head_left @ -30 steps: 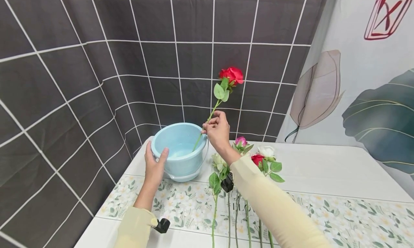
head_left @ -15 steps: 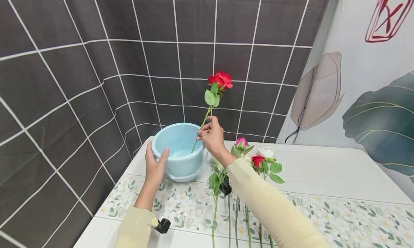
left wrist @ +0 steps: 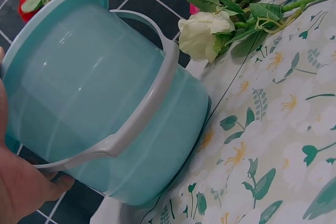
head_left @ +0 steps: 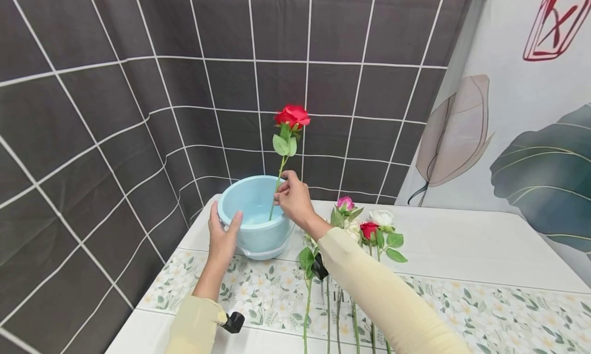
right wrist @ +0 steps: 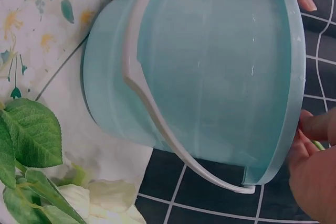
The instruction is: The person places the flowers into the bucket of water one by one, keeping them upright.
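A light blue bucket [head_left: 262, 237] stands upright on the table near the tiled backdrop, its white handle [left wrist: 139, 114] hanging down the near side. My left hand [head_left: 222, 243] grips the bucket's left side, the thumb at the rim and the fingers round the outer wall. Between thumb and fingers, my right hand [head_left: 295, 200] pinches the green stem of a red rose [head_left: 293, 117] over the bucket's right rim. The bloom points up, and the stem's lower end reaches down inside the bucket. In the right wrist view the right-hand fingers [right wrist: 310, 156] sit right at the rim.
Several more long-stemmed roses lie on the table to the right: a red rose [head_left: 369, 230], a white rose [head_left: 381, 217] and a pink rose [head_left: 345, 203] among them. My right sleeve passes over their stems. A floral runner [head_left: 263, 297] crosses the white table.
My right hand has moved left and slightly down with the red rose, bringing the stem more upright and farther over the bucket. The left hand and bucket have stayed in place.
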A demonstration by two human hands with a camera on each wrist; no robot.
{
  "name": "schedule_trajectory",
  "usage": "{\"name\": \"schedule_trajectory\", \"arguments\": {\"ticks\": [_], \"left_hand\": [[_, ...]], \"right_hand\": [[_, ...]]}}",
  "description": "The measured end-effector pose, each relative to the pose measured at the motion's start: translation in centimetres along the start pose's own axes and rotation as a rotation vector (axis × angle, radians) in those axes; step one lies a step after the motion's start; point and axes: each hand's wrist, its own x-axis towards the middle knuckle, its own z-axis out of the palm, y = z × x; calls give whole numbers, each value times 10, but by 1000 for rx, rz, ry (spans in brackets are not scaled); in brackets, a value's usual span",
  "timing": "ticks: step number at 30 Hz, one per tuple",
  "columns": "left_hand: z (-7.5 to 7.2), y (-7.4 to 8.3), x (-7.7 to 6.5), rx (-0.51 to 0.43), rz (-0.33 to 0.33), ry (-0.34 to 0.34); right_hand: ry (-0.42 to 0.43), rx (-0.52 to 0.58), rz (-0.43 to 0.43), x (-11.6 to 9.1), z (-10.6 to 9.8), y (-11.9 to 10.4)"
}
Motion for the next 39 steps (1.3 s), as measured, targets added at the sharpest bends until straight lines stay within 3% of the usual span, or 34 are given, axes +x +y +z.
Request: {"name": "schedule_trajectory", "arguments": {"ticks": [7,20,30,39], "left_hand": [[0,0,0,7,7,-1],[0,0,1,2,5,1],[0,0,0,-3,8,7],[0,0,-1,-2,13,2]], "right_hand": [[-44,-49,-17,-2,-1,-6],[-10,-90,-27,-11,-8,-23],[98,-231,-20,-22,-26,-32],[152,-358,41,-34,-48,-31]]}}
